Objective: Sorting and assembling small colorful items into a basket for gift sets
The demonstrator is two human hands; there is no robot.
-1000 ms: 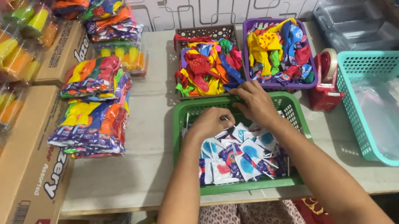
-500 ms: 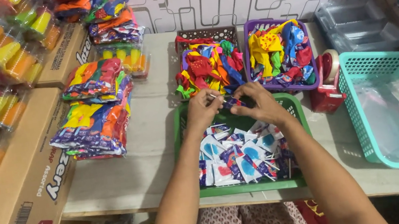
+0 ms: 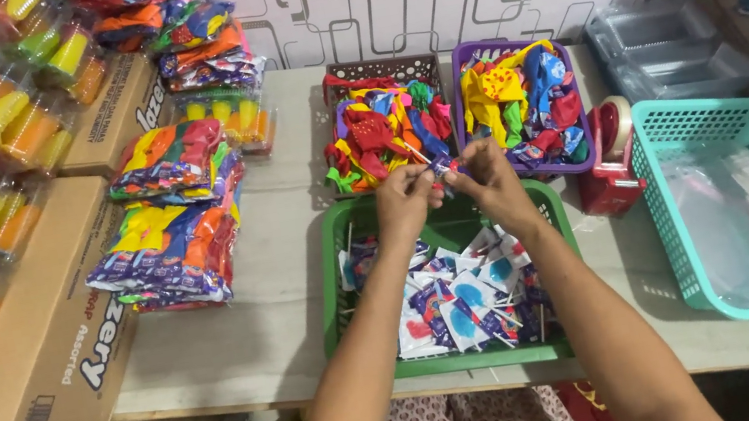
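1. We take the green basket (image 3: 330,279) as our landmark; every place below is given relative to it.
2. We hold both hands together above the far rim of the green basket; the left hand (image 3: 406,203) and the right hand (image 3: 492,183) meet fingertip to fingertip.
3. Between them we pinch one small item (image 3: 441,167), apparently a balloon with a thin stick; the fingers of both hands are pressed together on it; we cannot tell its exact kind, because it is small and partly hidden.
4. The small item lies directly between the two grips; its long axis appears to run from upper left to lower right, toward the right hand; both hands are equally near, since both touch it.
5. Inside the green basket we see a heap of printed packets (image 3: 455,298); their number cannot be counted reliably.
6. Beyond the green basket stand two trays of loose balloons: one dark tray (image 3: 377,71) and one purple tray (image 3: 461,59).
7. To the right of the green basket stand one red tape dispenser (image 3: 609,169) and one teal basket (image 3: 735,120).
8. To the left of the green basket lie stacked bags of balloons (image 3: 167,215); farther left stands one cardboard box (image 3: 46,367).
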